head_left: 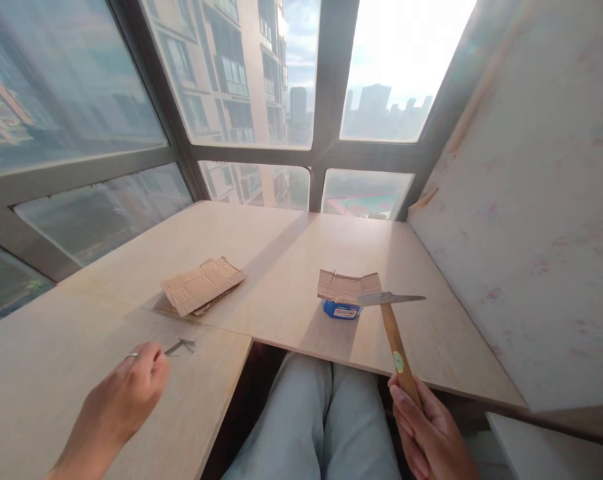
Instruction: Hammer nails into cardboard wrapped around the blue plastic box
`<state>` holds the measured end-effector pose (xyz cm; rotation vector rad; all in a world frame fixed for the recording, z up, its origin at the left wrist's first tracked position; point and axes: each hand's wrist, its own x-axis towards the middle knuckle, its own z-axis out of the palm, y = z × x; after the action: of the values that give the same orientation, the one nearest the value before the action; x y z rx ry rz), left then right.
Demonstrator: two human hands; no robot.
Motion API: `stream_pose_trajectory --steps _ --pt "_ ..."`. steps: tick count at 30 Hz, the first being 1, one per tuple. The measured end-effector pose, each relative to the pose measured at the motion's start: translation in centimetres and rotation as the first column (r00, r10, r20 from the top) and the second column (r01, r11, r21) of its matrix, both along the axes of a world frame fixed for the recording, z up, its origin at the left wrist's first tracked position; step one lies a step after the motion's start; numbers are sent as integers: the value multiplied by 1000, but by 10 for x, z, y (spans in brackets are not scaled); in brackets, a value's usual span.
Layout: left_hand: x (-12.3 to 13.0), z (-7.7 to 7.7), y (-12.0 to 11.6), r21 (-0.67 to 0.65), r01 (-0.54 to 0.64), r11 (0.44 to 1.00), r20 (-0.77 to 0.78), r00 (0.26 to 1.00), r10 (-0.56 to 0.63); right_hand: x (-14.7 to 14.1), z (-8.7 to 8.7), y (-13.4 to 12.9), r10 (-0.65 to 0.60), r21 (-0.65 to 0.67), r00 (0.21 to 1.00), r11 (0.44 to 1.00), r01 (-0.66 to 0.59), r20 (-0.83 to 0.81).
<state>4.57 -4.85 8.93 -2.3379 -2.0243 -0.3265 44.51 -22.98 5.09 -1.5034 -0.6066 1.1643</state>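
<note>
My right hand (pixel 426 427) is wrapped round the wooden handle of a hammer (pixel 396 340), its metal head raised near the right edge of a corrugated cardboard piece (pixel 344 287). That cardboard lies on a blue container (pixel 340 309), and a thin nail (pixel 333 274) stands at its upper left. My left hand (pixel 126 393) is closed, fingers pinched together, just left of a few loose nails (pixel 182 345) on the table. Whether something small is between its fingers is hidden. Stacked cardboard pieces (pixel 201 285) lie beyond the loose nails.
The light tabletop (pixel 281 240) has an inner corner in front of my legs (pixel 326 420). Window frames (pixel 326 80) rise behind it, and a patterned wall (pixel 541 200) borders it on the right. A white panel (pixel 546 447) sits low at the right.
</note>
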Motion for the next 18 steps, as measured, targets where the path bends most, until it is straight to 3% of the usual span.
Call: stream_pose_trajectory --steps 2,4,6,9,14,18 --pt "27 17 4 52 15 999 69 997 -19 1 -3 0 -6 18 1000 1000 6 17" --pt "60 31 13 83 132 988 217 965 -147 2 -4 1 -12 36 1000 999 11 29" --pt "95 40 24 105 272 957 393 872 -291 3 -2 1 -18 35 999 999 17 30" --pt "151 45 41 75 440 895 605 693 -391 4 7 2 -33 36 999 999 32 31" --pt "228 43 67 95 599 795 868 340 -361 9 20 1 -78 57 996 996 75 46" --pt "270 36 93 105 632 768 936 198 -291 18 16 2 -83 31 996 996 82 42"
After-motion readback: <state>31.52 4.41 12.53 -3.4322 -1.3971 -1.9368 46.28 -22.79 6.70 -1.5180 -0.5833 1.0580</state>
